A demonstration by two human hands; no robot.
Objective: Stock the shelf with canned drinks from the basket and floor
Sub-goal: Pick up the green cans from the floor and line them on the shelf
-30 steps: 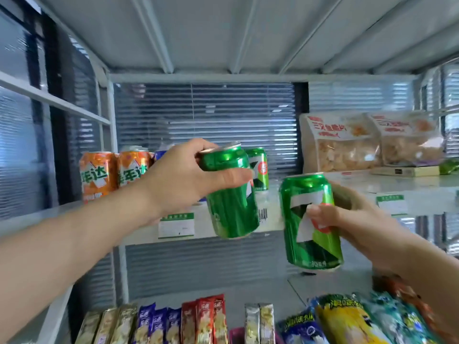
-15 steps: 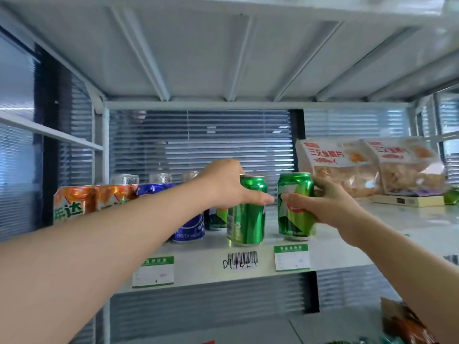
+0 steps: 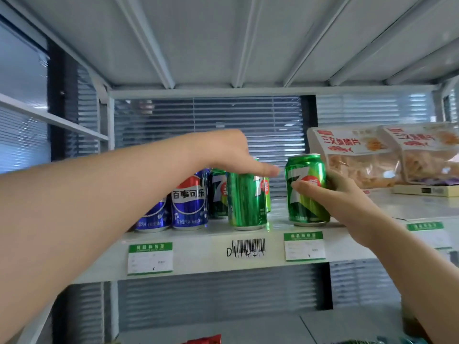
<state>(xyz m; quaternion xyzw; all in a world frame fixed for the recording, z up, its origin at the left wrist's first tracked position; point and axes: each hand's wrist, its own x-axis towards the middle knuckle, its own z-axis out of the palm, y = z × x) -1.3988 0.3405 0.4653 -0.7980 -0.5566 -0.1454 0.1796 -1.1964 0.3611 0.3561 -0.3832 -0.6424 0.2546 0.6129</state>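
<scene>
Left hand [image 3: 223,151] grips upright middle can [image 3: 246,202]; right hand [image 3: 347,196], right can [image 3: 306,192].

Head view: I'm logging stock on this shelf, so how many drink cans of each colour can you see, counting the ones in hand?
Green cans: 4, one held by the left hand, one by the right hand, two behind
Blue cans: 2
Total: 6
The left forearm may hide more.

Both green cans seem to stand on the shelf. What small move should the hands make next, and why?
Probably let go of both: the left can and right can rest on the shelf, while the left hand and right hand hold them.
</scene>
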